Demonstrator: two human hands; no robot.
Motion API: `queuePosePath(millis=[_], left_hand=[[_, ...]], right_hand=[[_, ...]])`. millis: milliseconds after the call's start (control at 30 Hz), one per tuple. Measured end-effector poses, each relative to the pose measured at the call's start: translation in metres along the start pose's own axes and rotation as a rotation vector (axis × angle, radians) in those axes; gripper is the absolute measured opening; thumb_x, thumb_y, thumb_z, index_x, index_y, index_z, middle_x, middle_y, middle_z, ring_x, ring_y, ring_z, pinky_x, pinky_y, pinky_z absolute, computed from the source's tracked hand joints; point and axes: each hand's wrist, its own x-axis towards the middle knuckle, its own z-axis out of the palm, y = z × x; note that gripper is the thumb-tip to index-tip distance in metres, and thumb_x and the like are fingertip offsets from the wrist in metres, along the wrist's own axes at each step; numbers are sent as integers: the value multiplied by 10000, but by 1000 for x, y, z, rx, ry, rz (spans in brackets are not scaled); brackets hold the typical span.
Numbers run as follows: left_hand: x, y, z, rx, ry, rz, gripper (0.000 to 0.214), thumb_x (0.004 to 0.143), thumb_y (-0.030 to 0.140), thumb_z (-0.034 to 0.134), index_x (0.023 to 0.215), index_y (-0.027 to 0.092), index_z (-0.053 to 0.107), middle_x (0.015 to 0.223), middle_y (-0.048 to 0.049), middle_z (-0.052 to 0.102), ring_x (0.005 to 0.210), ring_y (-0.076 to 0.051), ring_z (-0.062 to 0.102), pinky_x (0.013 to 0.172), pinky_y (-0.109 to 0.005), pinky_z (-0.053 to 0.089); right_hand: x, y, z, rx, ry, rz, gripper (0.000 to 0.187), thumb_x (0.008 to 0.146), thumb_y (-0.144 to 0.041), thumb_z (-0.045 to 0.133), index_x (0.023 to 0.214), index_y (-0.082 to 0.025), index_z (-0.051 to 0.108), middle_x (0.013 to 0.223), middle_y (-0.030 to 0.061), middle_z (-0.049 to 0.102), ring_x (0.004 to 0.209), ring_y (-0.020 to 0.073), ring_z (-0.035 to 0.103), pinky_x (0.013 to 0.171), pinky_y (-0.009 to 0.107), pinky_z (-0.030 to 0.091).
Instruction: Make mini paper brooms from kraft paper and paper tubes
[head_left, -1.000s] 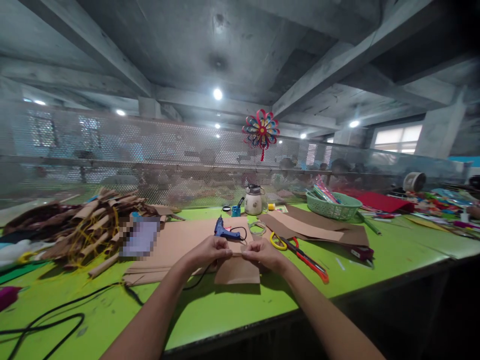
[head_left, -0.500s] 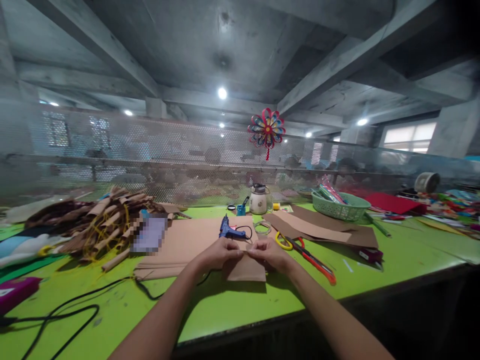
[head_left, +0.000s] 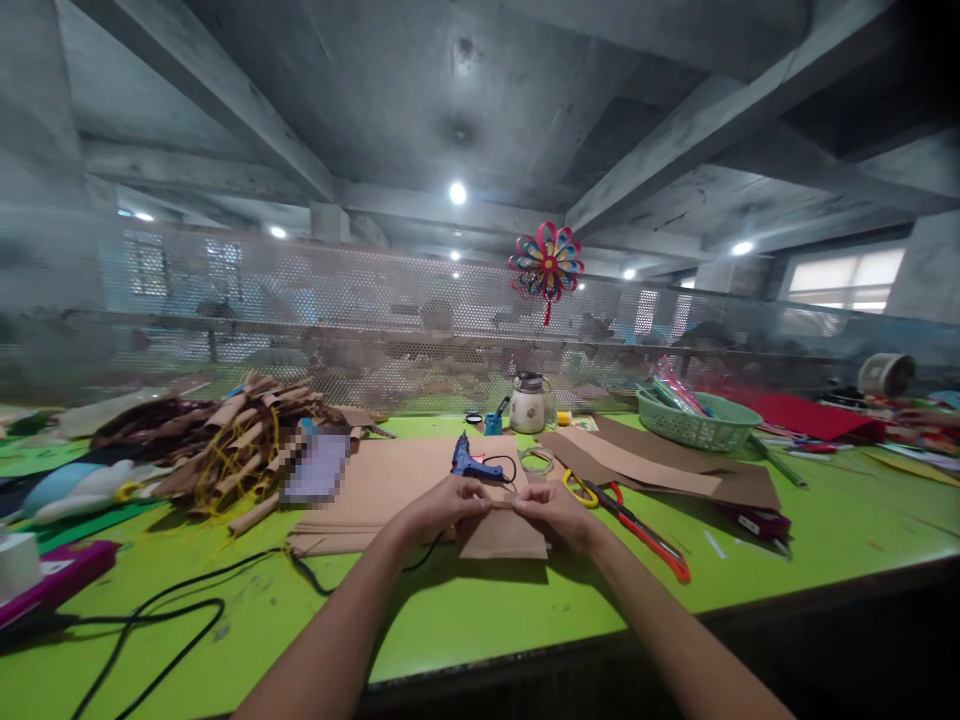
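Observation:
Between both hands is a small piece of brown kraft paper (head_left: 504, 538), its far edge pinched and apparently rolled or folded over. My left hand (head_left: 455, 503) is closed on the left end of that edge, thumb and fingertips together. At the right end, my right hand (head_left: 556, 508) pinches the same edge. The paper's near part slopes down toward the green table. Just beyond the fingers lies a blue glue gun (head_left: 472, 461) on a stack of brown paper sheets (head_left: 375, 480). Scissors with yellow and red-orange handles (head_left: 637, 525) lie right of my right hand.
Rolled brown paper strips with yellow string (head_left: 240, 450) pile up at the left. A black cable (head_left: 180, 590) crosses the table (head_left: 427, 640). Behind stand a lidded jar (head_left: 528, 408) and a green basket (head_left: 701, 418). Dark brown sheets (head_left: 742, 480) lie at the right.
The whole view has shifted, so things appear slightly farther right. My hands have moved a little apart along the paper's edge, and more of the folded edge shows between them.

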Motion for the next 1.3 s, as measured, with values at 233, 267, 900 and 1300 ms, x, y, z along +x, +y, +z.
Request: queuePosePath(millis=[233,267,900,1300], left_hand=[[-2,1,-3,-44,74,45,413,635,511,708,708,168,490,461,61,456,394,-84,378,434,-217,254],[-3,2,-5,-44,69,51,398,641,500,703,701,165,495,464,56,462,396,-85,383,439,-220,260],[-2,3,-2,-17,84,40,461,561,521,757,550,132,511,514,39,426,505,-80,326,509,-238,213],[-6,3,-7,4,-7,9,434,636,534,730,606,142,545,448,41,445,397,-87,361,421,-233,232]], right_hand=[[1,2,-1,39,64,7,397,646,-502,786,699,-140,632,572,-34,506,498,71,385,481,209,254],[0,3,-1,41,69,7,395,649,-502,784,703,-142,631,577,-33,509,501,72,392,482,207,261],[-1,-3,5,-50,56,-104,399,691,-487,756,585,-158,558,529,-44,450,498,77,344,489,231,230],[-3,-6,7,-58,4,-35,412,682,-539,749,722,-142,647,607,2,554,525,92,431,501,227,302]])
